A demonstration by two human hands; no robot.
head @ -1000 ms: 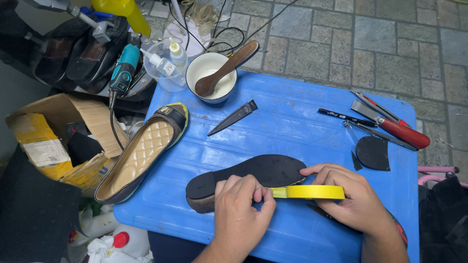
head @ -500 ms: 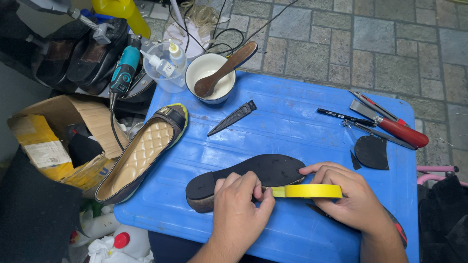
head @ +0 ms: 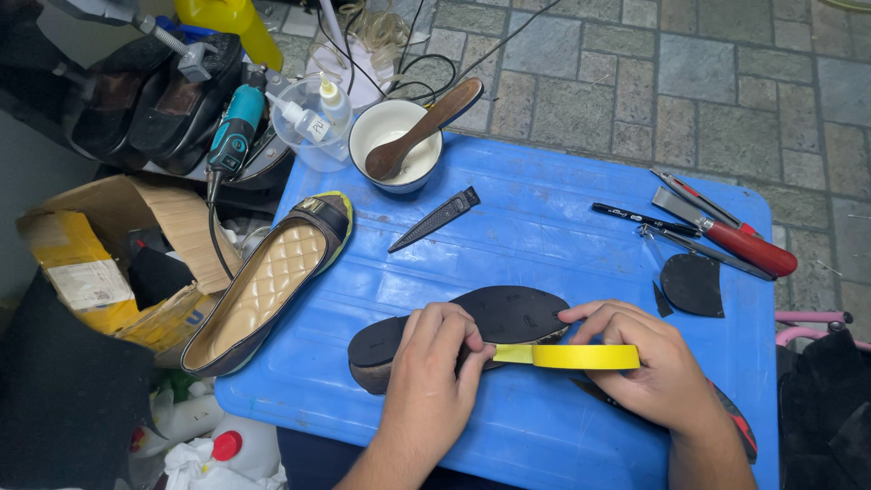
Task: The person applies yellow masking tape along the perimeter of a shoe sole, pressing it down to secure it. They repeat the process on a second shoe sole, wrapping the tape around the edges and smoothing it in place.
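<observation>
Your left hand point(head: 434, 370) presses down on the black shoe point(head: 458, 331), which lies sole-up on the near half of the blue table point(head: 544, 218), fingers curled over its edge where the yellow tape starts. Your right hand point(head: 649, 367) is clenched around the roll of yellow tape point(head: 570, 356), holding it just right of the shoe with a short strip running back to the sole (the strip's end sits under your left fingertips).

Beyond the shoe, at the table's far edge, a white bowl point(head: 396, 136) holds a brown wooden spoon point(head: 423, 130) leaning over its rim. Left of the bowl stands a clear plastic tub point(head: 304, 136) with small dropper bottles point(head: 334, 100) in it. A second shoe with a quilted tan insole point(head: 269, 283) lies left of the black shoe, overhanging the table's edge.

Off the table, further left, an open cardboard box point(head: 118, 245) shows a yellow side with a pale rectangular label; dark things sit inside, too dim to identify.
</observation>
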